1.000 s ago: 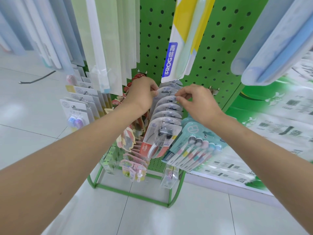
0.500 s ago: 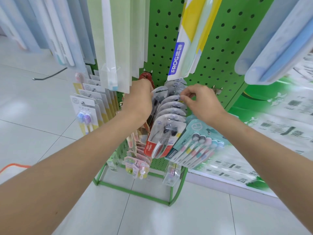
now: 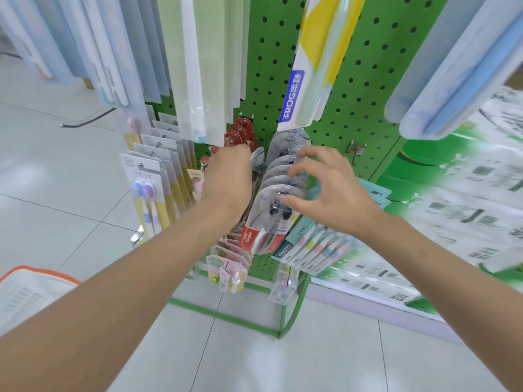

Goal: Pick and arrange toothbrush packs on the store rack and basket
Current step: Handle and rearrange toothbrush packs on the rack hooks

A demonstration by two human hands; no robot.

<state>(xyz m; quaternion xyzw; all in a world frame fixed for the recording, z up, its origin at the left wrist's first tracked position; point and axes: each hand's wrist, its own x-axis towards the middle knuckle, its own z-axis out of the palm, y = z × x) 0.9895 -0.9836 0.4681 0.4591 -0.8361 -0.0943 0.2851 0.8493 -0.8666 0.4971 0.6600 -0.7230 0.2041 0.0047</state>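
Left hand (image 3: 229, 176) pinches a toothbrush pack (image 3: 257, 161) left of the Colgate row (image 3: 278, 176); right hand (image 3: 331, 193) hovers spread over that row. Line the pack's hole squarely onto the hook (image 3: 278, 192).

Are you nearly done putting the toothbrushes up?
Partly. A row of Colgate packs already hangs on its hook. The left hand grips one clear pack beside that row; the right hand hovers open over it. That pack is not yet placed on a hook or in the orange-rimmed basket.
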